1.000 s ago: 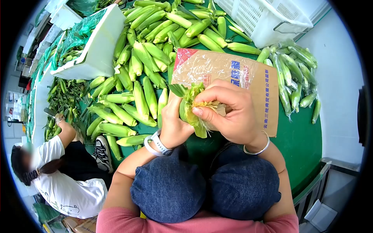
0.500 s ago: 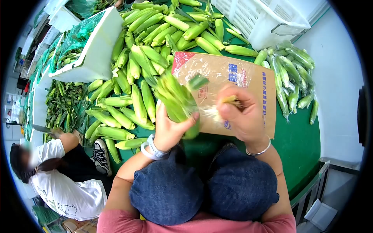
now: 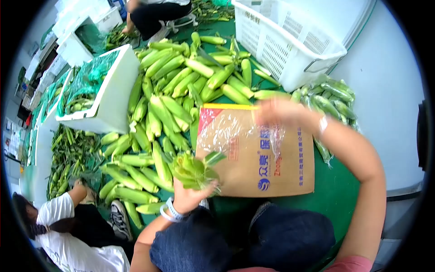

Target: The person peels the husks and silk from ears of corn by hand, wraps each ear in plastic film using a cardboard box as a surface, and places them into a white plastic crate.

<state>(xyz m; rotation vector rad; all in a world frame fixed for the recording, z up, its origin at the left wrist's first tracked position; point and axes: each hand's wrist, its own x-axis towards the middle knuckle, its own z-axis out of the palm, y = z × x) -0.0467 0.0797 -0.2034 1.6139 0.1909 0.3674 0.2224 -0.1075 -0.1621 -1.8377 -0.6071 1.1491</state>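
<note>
The left hand (image 3: 192, 197) grips an ear (image 3: 188, 172) of corn, husk leaves fanned out, by the card's lower left corner; one leaf overlaps the card's left edge in view. The right hand (image 3: 281, 112) is a blur over the upper edge of the card (image 3: 242, 172) (too smeared to tell whether its fingers are closed).

The pile (image 3: 174, 81) crowds the card's left and upper sides, leaving little room there. Bagged corn (image 3: 335, 97) lies near its upper right corner, below the crate (image 3: 272, 59). Green floor (image 3: 328, 199) gives more room beyond the right edge, and a strip separates the lower edge from the knees (image 3: 290, 235).
</note>
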